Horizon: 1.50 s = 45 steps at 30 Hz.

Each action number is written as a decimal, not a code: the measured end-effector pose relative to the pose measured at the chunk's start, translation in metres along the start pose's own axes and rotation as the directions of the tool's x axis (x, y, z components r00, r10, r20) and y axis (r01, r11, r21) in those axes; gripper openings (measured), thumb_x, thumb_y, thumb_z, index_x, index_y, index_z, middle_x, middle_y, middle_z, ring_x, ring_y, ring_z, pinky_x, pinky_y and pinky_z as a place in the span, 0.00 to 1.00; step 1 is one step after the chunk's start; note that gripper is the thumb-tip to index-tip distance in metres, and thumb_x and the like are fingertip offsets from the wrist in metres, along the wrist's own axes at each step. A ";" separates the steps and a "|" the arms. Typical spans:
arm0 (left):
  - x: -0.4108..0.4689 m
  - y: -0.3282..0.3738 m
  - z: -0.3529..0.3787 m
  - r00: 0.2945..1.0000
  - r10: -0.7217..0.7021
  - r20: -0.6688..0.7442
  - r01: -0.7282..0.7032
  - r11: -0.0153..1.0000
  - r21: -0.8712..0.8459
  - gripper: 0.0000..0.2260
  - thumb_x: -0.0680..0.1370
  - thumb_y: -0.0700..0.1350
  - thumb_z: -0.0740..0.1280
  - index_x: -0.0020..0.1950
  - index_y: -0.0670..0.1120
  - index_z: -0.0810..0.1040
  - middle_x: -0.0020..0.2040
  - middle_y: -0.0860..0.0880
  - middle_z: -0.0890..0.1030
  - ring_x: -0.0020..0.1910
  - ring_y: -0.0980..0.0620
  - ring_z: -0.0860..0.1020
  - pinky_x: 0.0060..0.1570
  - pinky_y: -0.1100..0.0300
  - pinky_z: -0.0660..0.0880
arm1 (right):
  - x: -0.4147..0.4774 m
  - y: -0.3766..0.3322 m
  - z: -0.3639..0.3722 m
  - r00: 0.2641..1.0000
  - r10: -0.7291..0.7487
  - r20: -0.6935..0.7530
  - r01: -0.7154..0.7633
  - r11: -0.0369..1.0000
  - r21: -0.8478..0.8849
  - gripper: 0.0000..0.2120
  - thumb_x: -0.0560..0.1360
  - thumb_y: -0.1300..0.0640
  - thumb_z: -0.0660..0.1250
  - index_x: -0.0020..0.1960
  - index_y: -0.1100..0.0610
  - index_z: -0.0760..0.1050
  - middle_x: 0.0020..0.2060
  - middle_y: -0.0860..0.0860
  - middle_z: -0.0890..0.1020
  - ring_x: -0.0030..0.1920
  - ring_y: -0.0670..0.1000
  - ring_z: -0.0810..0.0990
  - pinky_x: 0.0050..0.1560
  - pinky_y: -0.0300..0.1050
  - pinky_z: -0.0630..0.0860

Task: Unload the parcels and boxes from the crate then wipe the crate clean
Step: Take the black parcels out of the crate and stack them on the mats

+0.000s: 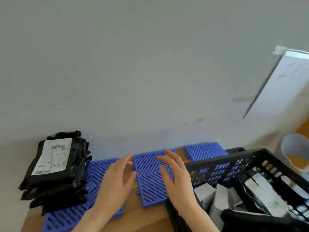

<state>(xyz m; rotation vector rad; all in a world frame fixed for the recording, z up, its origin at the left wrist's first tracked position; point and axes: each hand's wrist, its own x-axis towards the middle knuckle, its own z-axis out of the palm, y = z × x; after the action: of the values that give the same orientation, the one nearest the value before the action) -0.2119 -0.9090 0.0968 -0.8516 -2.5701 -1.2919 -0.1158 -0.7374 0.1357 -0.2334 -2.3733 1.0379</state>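
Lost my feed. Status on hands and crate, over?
Left hand, right hand open, empty, over blue mats. Crate at right, parcels inside. Stack of black parcels out, left. Nothing in the way.

This looks like a stockroom or small shipping room where parcels are sorted. At the left, a stack of black mailing bags (55, 174), the top one with a barcoded shipping label (53, 156), sits on blue plastic grid mats (150, 180) laid over a wooden floor (150, 218) by a plain grey wall (133, 81). At the right, a black crate (242, 155) holds more parcels (265, 193).

Open mat (150, 178) between parcels (55, 171), crate (250, 166)
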 end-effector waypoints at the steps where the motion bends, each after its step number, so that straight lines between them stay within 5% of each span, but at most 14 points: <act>1: -0.003 0.020 0.019 1.000 0.022 0.021 -0.022 1.000 -0.004 0.23 0.78 0.48 0.69 0.71 0.59 0.67 0.57 0.62 0.76 0.58 0.61 0.72 0.59 0.63 0.67 | -0.009 0.011 -0.026 1.000 0.016 -0.024 -0.016 1.000 -0.023 0.11 0.79 0.57 0.64 0.59 0.46 0.77 0.65 0.39 0.71 0.62 0.34 0.69 0.55 0.24 0.67; 4: -0.013 0.076 0.072 0.992 0.093 0.086 -0.088 0.994 -0.059 0.24 0.77 0.46 0.71 0.70 0.60 0.67 0.57 0.60 0.77 0.58 0.59 0.74 0.61 0.61 0.68 | -0.037 0.045 -0.093 0.991 0.112 -0.078 -0.116 0.992 -0.046 0.10 0.79 0.58 0.65 0.57 0.47 0.78 0.63 0.37 0.72 0.57 0.38 0.75 0.55 0.32 0.72; 7: -0.020 0.117 0.116 0.968 0.153 0.199 -0.133 0.985 -0.108 0.26 0.77 0.49 0.69 0.69 0.67 0.62 0.58 0.64 0.74 0.59 0.62 0.71 0.59 0.65 0.65 | -0.060 0.073 -0.142 0.977 0.150 -0.154 -0.169 0.979 -0.117 0.10 0.79 0.58 0.65 0.57 0.47 0.79 0.61 0.36 0.71 0.60 0.32 0.70 0.59 0.28 0.68; 14: -0.009 0.165 0.200 0.896 0.214 0.388 -0.160 0.973 -0.166 0.27 0.78 0.53 0.67 0.70 0.71 0.56 0.58 0.68 0.70 0.59 0.69 0.67 0.59 0.67 0.63 | -0.086 0.127 -0.207 0.935 0.253 -0.250 -0.307 0.928 -0.211 0.11 0.78 0.57 0.65 0.59 0.47 0.78 0.62 0.37 0.72 0.62 0.35 0.69 0.62 0.28 0.65; 17: 0.004 0.177 0.235 0.864 0.216 0.454 -0.128 0.968 -0.216 0.27 0.78 0.54 0.66 0.73 0.68 0.57 0.57 0.67 0.71 0.59 0.67 0.69 0.58 0.66 0.65 | -0.084 0.150 -0.228 0.918 0.287 -0.275 -0.357 0.898 -0.256 0.12 0.78 0.58 0.65 0.60 0.48 0.78 0.63 0.39 0.72 0.65 0.39 0.68 0.66 0.36 0.66; 25: 0.019 0.210 0.313 0.757 0.171 0.630 -0.097 0.984 -0.151 0.29 0.79 0.59 0.63 0.76 0.65 0.52 0.54 0.62 0.76 0.53 0.62 0.73 0.52 0.64 0.70 | -0.075 0.222 -0.290 0.862 0.432 -0.267 -0.503 0.800 -0.328 0.15 0.78 0.56 0.64 0.63 0.45 0.74 0.61 0.36 0.71 0.63 0.41 0.70 0.61 0.35 0.66; 28: 0.016 0.223 0.335 0.675 0.165 0.719 -0.165 0.984 -0.071 0.31 0.79 0.59 0.62 0.77 0.65 0.49 0.55 0.56 0.75 0.53 0.57 0.76 0.51 0.62 0.73 | -0.071 0.253 -0.305 0.836 0.508 -0.210 -0.548 0.748 -0.374 0.16 0.78 0.53 0.63 0.66 0.44 0.73 0.63 0.39 0.70 0.64 0.43 0.70 0.57 0.34 0.66; 32: 0.016 0.237 0.359 0.608 0.119 0.785 -0.235 0.971 0.035 0.29 0.79 0.61 0.60 0.78 0.63 0.51 0.59 0.52 0.75 0.55 0.53 0.76 0.55 0.58 0.74 | -0.060 0.294 -0.316 0.781 0.624 -0.022 -0.558 0.681 -0.474 0.24 0.79 0.49 0.61 0.73 0.41 0.63 0.72 0.48 0.64 0.69 0.51 0.66 0.66 0.46 0.68; 35: 0.017 0.246 0.371 0.621 0.062 0.781 -0.257 0.958 0.128 0.28 0.80 0.62 0.58 0.78 0.63 0.51 0.60 0.51 0.75 0.57 0.52 0.76 0.53 0.58 0.74 | -0.050 0.319 -0.319 0.695 0.707 0.130 -0.552 0.640 -0.534 0.31 0.78 0.47 0.62 0.77 0.39 0.52 0.76 0.55 0.57 0.71 0.57 0.65 0.68 0.53 0.68; 40: 0.014 0.258 0.384 0.661 -0.036 0.749 -0.221 0.945 0.240 0.27 0.80 0.62 0.57 0.79 0.62 0.54 0.65 0.52 0.71 0.62 0.52 0.74 0.57 0.58 0.74 | -0.042 0.349 -0.321 0.560 0.768 0.311 -0.541 0.623 -0.565 0.34 0.78 0.47 0.61 0.77 0.36 0.44 0.75 0.58 0.58 0.60 0.54 0.74 0.55 0.45 0.75; 45: 0.009 0.272 0.387 0.706 -0.026 0.708 -0.147 0.972 0.183 0.27 0.80 0.60 0.60 0.78 0.55 0.60 0.62 0.58 0.65 0.55 0.60 0.73 0.54 0.68 0.68 | -0.037 0.353 -0.324 0.661 0.682 0.314 -0.521 0.718 -0.462 0.33 0.76 0.46 0.62 0.77 0.37 0.50 0.73 0.58 0.60 0.54 0.52 0.75 0.47 0.39 0.71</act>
<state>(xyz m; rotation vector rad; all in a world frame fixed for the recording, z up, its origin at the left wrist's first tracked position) -0.0236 -0.4777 0.0488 -1.6253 -3.1108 -0.6820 0.0706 -0.3033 0.0473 -1.1063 -3.0087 1.0399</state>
